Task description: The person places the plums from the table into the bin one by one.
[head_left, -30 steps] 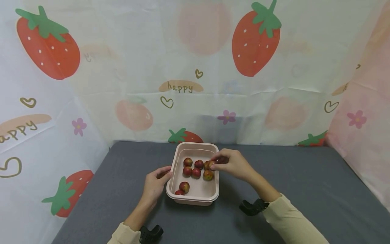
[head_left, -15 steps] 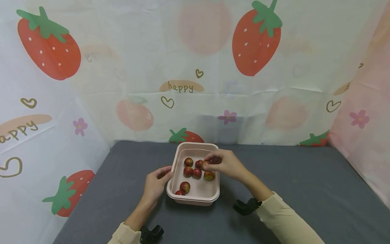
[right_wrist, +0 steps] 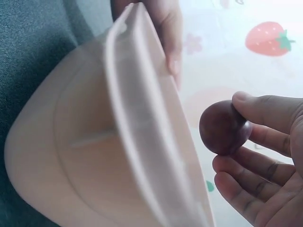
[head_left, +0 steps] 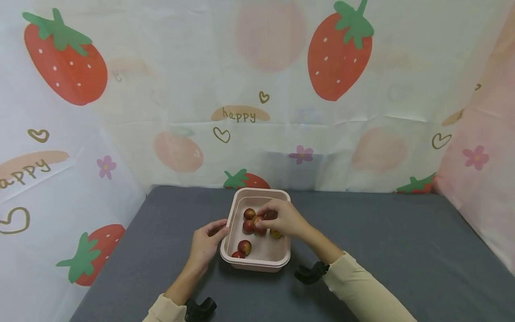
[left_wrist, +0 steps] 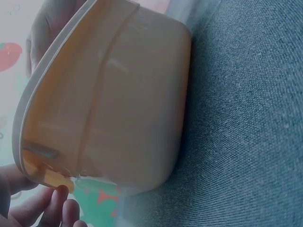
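Observation:
A pale pink plastic box (head_left: 277, 257) stands on the table with several small red-and-yellow plums (head_left: 244, 247) on its floor. At its left side, my left hand (head_left: 204, 241) pinches the rim between thumb and fingers; the left wrist view shows those fingertips (left_wrist: 57, 196) right at the edge. My right hand (head_left: 283, 219) reaches over the box from the right, gripping one plum (right_wrist: 222, 127) between thumb and fingertips. In the right wrist view that plum shows above the rim. From the head view, the right hand covers part of the plums near the middle.
A dark grey cloth (head_left: 402, 250) covers the table. Behind it and at both sides hangs a white curtain (head_left: 181, 67) printed with strawberries and flowers. Each wrist wears a black camera mount (head_left: 311, 273), the right one just right of the box.
My right hand has carried its plum leftward from the box's right wall to above the middle plums. The left hand and the box have stayed in place.

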The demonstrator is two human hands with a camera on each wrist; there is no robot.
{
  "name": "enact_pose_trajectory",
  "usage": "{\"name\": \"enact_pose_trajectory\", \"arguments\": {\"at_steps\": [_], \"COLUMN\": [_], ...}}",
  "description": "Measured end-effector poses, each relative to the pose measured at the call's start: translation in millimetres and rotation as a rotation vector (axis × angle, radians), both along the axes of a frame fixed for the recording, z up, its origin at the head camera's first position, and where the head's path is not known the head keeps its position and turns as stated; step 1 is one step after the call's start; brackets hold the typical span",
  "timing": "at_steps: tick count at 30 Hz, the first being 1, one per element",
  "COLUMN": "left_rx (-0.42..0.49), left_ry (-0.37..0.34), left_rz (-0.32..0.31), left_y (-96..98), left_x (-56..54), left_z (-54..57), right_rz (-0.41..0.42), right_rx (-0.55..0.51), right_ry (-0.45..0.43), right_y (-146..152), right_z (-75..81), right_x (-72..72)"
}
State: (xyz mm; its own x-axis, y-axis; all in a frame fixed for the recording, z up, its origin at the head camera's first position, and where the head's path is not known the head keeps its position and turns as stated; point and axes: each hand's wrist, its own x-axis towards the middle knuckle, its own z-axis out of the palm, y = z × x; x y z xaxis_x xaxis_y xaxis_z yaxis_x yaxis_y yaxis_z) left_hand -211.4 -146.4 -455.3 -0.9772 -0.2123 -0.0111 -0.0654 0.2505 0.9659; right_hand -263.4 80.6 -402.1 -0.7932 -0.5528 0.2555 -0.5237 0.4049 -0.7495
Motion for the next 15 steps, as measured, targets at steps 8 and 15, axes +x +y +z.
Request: {"name": "enact_pose_trajectory", "arguments": {"at_steps": [8,15], "left_rx": [0.004,0.0], "left_ry": [-0.001,-0.012], "left_rz": [-0.003,0.002], "left_y": [0.6,0.7], "left_x": [-0.3,0.3], "left_z": [0.4,0.7], "right_rz": [0.011,0.023], "right_rx": [0.057,0.162], "right_ry": [0.007,0.138], "right_y": [-9.5,-16.1], "right_z": [-10.4,-19.7], "right_x": [0.0,0.9]}}
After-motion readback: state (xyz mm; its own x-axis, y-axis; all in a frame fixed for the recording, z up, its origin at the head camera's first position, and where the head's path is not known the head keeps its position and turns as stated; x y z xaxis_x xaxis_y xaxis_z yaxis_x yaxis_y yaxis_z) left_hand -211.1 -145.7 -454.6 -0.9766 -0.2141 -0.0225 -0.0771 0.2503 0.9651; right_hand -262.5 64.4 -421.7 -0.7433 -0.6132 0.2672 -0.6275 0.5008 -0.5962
